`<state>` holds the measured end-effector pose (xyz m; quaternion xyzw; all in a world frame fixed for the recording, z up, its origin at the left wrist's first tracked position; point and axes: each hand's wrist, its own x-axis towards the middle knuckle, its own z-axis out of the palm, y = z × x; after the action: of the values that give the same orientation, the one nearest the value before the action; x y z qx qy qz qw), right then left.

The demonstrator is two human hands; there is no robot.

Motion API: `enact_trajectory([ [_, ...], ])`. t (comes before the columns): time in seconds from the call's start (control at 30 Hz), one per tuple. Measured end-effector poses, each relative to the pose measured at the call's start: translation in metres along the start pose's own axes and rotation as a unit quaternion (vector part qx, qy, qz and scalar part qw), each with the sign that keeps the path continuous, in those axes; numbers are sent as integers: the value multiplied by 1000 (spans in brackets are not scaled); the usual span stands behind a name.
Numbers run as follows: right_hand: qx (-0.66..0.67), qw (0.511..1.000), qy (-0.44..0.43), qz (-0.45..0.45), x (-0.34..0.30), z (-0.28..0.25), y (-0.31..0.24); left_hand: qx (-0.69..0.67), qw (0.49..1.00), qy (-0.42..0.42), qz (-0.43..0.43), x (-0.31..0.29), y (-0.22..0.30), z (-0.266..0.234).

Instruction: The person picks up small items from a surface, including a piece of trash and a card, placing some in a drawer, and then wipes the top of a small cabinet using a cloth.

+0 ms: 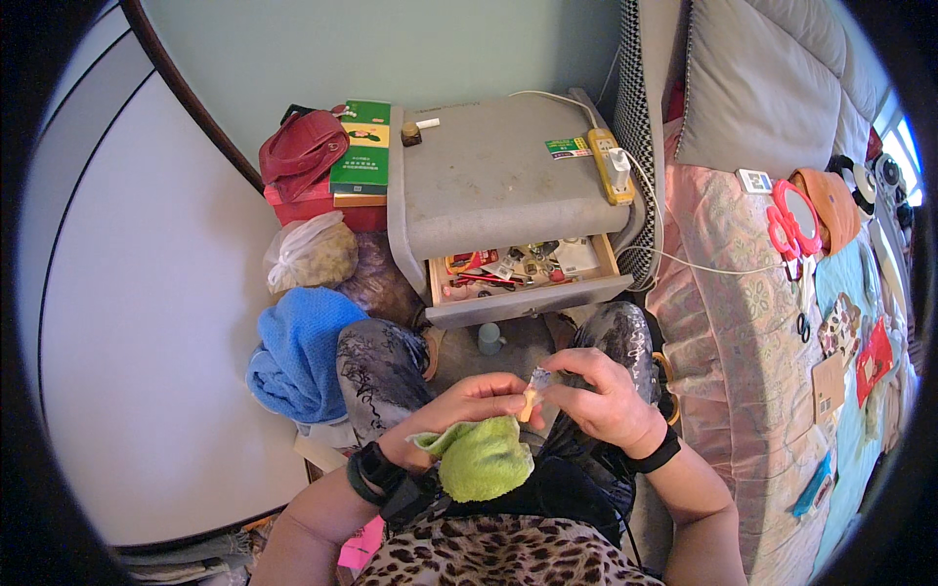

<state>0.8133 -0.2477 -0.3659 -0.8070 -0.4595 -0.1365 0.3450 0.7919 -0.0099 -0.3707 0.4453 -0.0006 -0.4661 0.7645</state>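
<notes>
Together, left hand (479, 397) and right hand (606, 405) pinching a small yellowish object (529, 401), green cloth (487, 462) beneath the left.

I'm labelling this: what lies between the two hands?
In the head view, a small pale-orange item with a clear-looking end lies between the left hand and right hand.

In front of me a left hand (484, 396) grips a small yellow item (529, 404), the right hand (611, 400) curled at its clear end; a green cloth (484, 461) hangs by the left one. Past the knees (379, 366), a grey nightstand (508, 186) has its cluttered drawer (532, 303) open; a blue towel (308, 356) lies left.
</notes>
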Motion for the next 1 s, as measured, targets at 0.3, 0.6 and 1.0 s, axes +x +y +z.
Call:
enact_trajectory([
  [0.3,67,995,32,69,-3,2,0,-41,999,29,6,-4,5,6],
  [0.6,467,803,2,370,-12,13,4,-19,999,24,20,-2,-2,-4],
  [1.0,572,708,-54,410,-7,24,9,40,997,36,56,10,-17,-13],
])
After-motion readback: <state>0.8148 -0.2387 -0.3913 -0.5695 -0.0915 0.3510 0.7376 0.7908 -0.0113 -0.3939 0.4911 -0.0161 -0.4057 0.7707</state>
